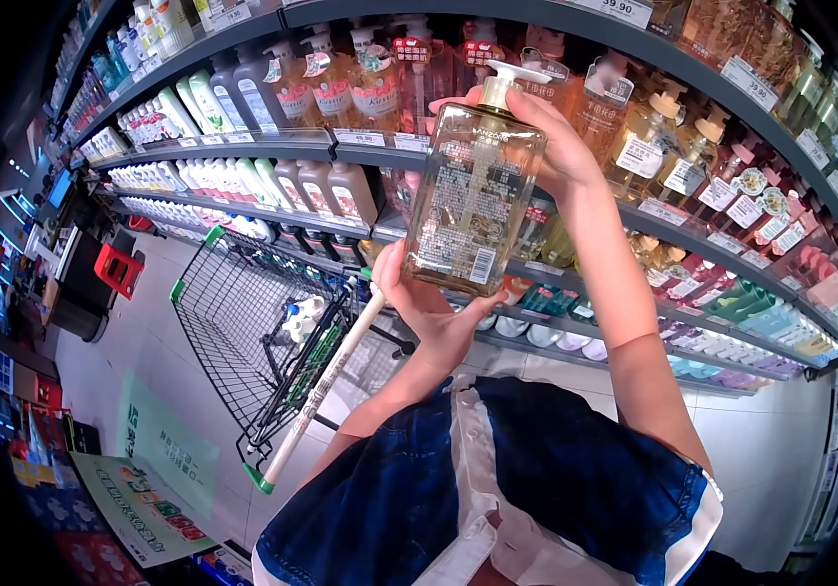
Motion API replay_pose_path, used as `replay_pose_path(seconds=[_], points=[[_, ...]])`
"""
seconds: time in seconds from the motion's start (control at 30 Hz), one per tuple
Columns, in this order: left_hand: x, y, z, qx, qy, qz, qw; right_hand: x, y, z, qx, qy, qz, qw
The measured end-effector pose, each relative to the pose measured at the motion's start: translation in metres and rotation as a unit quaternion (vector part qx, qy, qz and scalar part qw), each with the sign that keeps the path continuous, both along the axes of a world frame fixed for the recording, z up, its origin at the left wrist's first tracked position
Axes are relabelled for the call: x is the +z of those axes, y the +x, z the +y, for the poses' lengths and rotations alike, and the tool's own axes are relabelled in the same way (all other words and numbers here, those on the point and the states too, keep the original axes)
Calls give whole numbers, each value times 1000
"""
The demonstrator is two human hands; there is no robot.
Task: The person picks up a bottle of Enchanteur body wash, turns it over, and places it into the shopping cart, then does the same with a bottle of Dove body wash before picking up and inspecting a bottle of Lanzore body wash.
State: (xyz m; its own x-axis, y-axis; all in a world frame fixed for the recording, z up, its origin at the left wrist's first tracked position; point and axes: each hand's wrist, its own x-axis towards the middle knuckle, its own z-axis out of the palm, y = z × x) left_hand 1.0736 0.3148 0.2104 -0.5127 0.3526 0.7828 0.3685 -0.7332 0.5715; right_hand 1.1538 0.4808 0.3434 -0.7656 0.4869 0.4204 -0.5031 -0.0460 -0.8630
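A large see-through pump bottle (474, 200) of amber liquid is held up in front of me, tilted slightly, its printed back label and barcode facing me. My right hand (557, 137) grips it near the shoulder and neck, just under the white pump head (518, 72). Cupped under its lower end is my left hand (433, 317), fingers and thumb around the base. Beside my left wrist runs the pale handle (326, 391) of the shopping cart.
The black wire shopping cart (233, 313) with green corners stands to the left, white items inside. Shelves (360, 146) of bottles with price tags curve across the front and right. A red stool (118, 271) and a green poster (150, 508) are at the left.
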Motion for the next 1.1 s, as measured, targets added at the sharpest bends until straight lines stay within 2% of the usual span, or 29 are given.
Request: replay_pose_path(seconds=[0.17,0.3,0.4,0.43,0.47,0.53,0.57,0.6,0.67,0.7,0.8,0.9,1.1], points=[[-13,1,6,-4,-5,-38,999,-5,-3,1,3,1,-5,1000],[-11,3,12,-52,17,-43,998,-11,-6,7,30,5,13,999],[-16,-2,17,-111,13,-94,989,-11,-6,5,26,-4,22,999],[-14,-6,17,-97,14,-48,994,-12,-6,6,23,0,21,1000],[-15,-7,15,-164,2,-134,977,-13,-5,7,19,4,21,1000],[-16,-7,11,-290,-21,-301,908,-14,-3,5,16,2,18,1000],[-19,-8,11,-307,-63,-289,905,-14,-3,3,15,0,16,1000],[-21,-13,12,-395,-99,-339,848,-14,-2,2,23,-1,13,1000],[-22,-24,16,-551,-164,-425,699,-13,-1,-1,41,-5,5,999],[-22,-23,15,-583,-176,-456,649,-14,-1,-3,34,10,-2,999],[-7,-19,4,-683,-128,-432,575,-13,0,-11,19,46,-16,999],[-16,-21,7,-692,-114,-452,551,-13,2,-16,23,54,-23,998],[-14,-17,2,-678,-128,-471,551,-10,5,-20,18,80,-29,996]])
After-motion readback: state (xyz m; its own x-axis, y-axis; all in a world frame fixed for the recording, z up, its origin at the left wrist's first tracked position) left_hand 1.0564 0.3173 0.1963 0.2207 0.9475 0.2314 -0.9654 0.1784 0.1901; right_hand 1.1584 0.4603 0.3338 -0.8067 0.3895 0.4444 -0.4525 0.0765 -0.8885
